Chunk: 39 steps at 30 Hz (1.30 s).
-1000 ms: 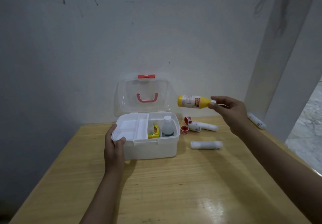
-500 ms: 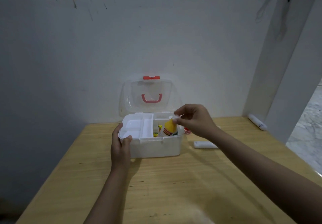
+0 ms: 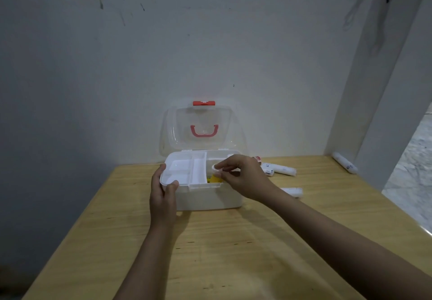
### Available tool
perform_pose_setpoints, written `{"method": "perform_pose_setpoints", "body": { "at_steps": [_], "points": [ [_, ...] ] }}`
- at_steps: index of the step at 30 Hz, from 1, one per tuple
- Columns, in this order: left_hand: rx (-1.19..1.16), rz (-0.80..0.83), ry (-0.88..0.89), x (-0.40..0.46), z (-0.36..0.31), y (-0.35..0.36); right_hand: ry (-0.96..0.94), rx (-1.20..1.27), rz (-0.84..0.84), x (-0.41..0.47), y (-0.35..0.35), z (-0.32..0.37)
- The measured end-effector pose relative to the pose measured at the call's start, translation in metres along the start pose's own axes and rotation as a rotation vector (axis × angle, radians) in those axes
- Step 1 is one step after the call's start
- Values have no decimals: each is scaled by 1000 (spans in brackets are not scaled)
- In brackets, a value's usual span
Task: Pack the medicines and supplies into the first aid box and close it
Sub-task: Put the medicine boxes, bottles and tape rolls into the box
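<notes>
Left hand [image 3: 163,191] grips the box [image 3: 210,197] corner — right hand [image 3: 243,177] pinches the bottle cap [image 3: 216,167] (yellow bottle [image 3: 214,179] mostly hidden) inside; lid [image 3: 203,129] open.

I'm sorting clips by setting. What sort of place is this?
Probably a bare room in a home or a simple recording space: a plain wooden table pushed against a scuffed white wall, with a doorway edge at right.

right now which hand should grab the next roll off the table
Right. The rolls lie right of the first aid box, beside the right hand; the left hand steadies the box's left corner.
</notes>
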<state>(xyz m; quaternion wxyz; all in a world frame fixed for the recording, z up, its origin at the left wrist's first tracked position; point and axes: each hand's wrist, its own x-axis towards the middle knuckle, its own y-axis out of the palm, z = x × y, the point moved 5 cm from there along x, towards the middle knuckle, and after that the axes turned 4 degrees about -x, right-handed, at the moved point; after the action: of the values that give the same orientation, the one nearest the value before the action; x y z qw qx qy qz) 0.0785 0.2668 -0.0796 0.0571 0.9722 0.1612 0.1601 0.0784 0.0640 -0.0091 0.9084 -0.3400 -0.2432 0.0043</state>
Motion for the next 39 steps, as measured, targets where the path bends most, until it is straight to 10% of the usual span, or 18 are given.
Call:
{"method": "perform_pose_setpoints", "body": {
  "at_steps": [7,16,27,39],
  "points": [
    [-16,-9,-2,-1,-2,1,-189,-145,-366,-32,-46,-23],
    [16,-29,1,1,1,1,232,-366,-173,-71,-80,-133],
    [52,-44,-1,1,3,2,200,-352,-87,-67,-77,-152],
    [73,-50,4,1,4,3,337,-174,-470,-16,-104,-187]
  ]
}}
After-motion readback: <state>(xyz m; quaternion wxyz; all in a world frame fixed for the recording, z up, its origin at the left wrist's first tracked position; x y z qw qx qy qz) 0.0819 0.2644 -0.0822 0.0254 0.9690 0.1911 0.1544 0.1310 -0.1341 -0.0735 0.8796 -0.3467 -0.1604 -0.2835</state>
